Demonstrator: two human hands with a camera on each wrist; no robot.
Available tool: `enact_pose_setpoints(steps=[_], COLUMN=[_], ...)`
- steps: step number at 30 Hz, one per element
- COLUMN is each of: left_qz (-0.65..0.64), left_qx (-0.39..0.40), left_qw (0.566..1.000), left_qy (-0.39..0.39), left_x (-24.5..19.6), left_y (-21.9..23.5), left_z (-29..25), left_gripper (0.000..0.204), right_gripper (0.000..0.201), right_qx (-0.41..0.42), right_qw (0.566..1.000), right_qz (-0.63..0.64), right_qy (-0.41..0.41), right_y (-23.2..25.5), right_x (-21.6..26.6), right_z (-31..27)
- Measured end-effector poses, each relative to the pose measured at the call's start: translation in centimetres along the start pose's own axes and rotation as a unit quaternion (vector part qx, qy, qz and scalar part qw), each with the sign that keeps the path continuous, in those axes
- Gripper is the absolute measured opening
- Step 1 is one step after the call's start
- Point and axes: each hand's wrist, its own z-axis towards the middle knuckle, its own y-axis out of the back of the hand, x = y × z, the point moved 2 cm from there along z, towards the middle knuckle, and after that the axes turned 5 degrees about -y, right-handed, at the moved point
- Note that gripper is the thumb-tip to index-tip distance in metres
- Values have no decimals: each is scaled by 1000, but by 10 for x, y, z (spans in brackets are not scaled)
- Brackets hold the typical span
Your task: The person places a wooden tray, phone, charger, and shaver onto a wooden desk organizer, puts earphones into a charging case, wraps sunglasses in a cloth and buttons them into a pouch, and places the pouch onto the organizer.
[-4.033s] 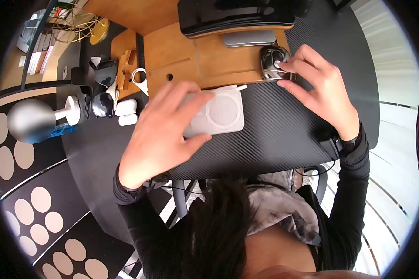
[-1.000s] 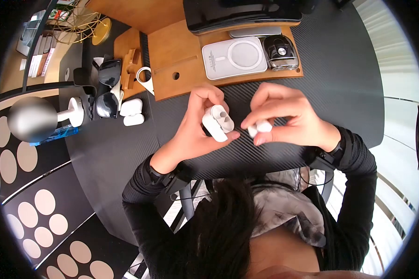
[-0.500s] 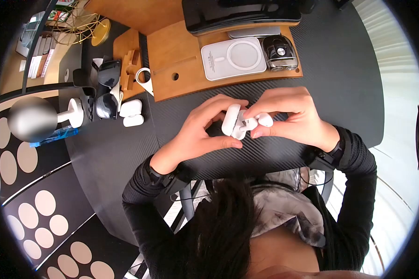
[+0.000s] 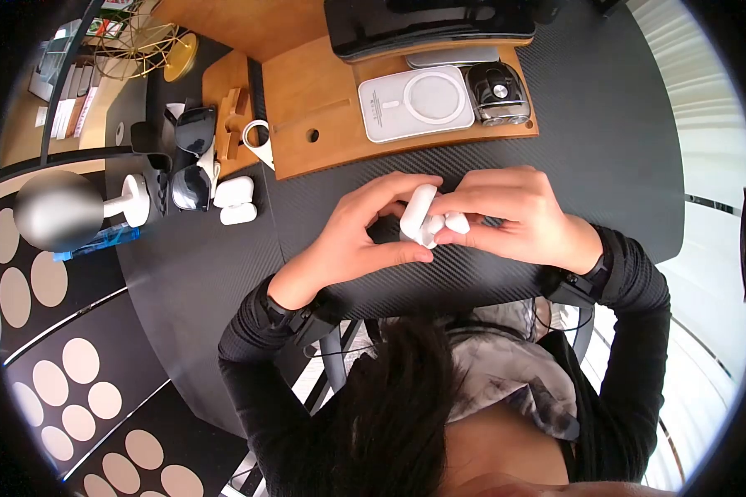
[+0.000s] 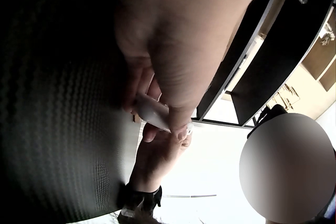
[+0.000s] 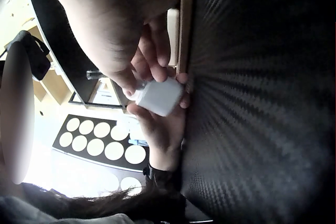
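Note:
A white earbud charging case is held in the left hand, thumb on its near side and fingers round its far side, its lid raised. From the right, the right hand pinches white earbuds between thumb and fingers, right at the mouth of the case. Both hands are over the black desk, near its front edge. In the right wrist view the smooth back of the case faces the camera, and the fingertips hide most of the earbuds. In the left wrist view, the thumb partly covers the case.
A wooden desk stand bears a white power bank and a black electric shaver. Left lie another white earbud case, sunglasses, scissors with a white handle and a wooden holder.
Four seconds ago the hands were at the power bank and shaver; both now sit together on the stand. Since then the hands came together, bringing the earbuds to the opened case, closer in now.

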Motion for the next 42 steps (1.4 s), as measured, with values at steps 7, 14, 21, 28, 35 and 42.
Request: enact_pose_setpoints(steps=[7,14,21,28,35,42], left_qz=[-1,-13,-35,-39,8,41], left_qx=[-11,4,-3,-10,11,-1], left_qw=[999,1000,999,999,1000,999], left_qy=[-44,9,28,18,13,-8], left_x=[0,0,-2,0,-3,3], left_y=[2,3,2,3,4,2], left_z=[0,-2,-3,-3,-1,0], left_gripper=[67,76,77,79,77,73], right_gripper=[18,18,19,20,19,21], right_qx=[-106,-97,-76,-97,-82,-46], right_qw=[994,995,997,995,995,997], right_qz=[13,-14,-17,-23,18,-60], right_qy=[-6,-7,3,13,45,17], right_y=[10,10,5,10,1,-6], right_x=[5,6,4,7,10,6], right_z=[1,1,1,1,1,-2])
